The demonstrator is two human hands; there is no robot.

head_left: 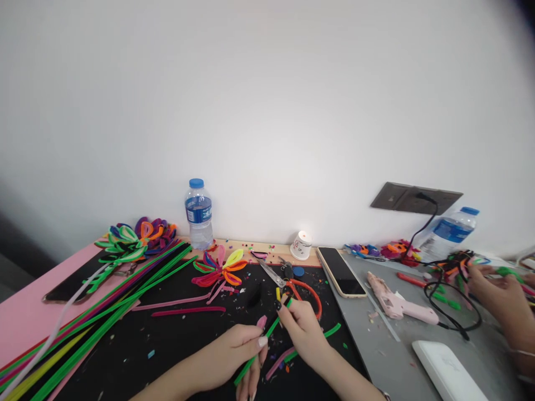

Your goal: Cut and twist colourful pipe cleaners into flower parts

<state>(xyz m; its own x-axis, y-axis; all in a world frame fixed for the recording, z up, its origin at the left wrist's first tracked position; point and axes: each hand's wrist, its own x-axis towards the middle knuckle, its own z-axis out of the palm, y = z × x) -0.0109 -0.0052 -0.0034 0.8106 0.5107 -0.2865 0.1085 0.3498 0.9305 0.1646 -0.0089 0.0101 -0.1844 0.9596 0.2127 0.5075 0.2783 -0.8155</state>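
My left hand [238, 348] pinches a green pipe cleaner [243, 372] that runs up diagonally between my hands. A small pink fuzzy piece [261, 321] pokes up at its fingertips. My right hand [304, 331], its fingers closed, grips the same pipe cleaner higher up; a short yellow piece [278, 293] shows just above its fingertips. Right behind that hand lie orange-handled scissors [320, 303], partly hidden by it. A multicoloured pipe-cleaner flower [220, 268] rests on the black mat [175, 345], with a magenta pipe cleaner [188, 312] in front of it.
Long pipe cleaners [104, 317] and finished flowers [125, 242] fill the left side. By the wall stand a water bottle [199, 214] and a paper cup [301, 245]. To the right are a phone [343, 272], a pink glue gun [401, 306] with its cord, and another person's hands [497, 295].
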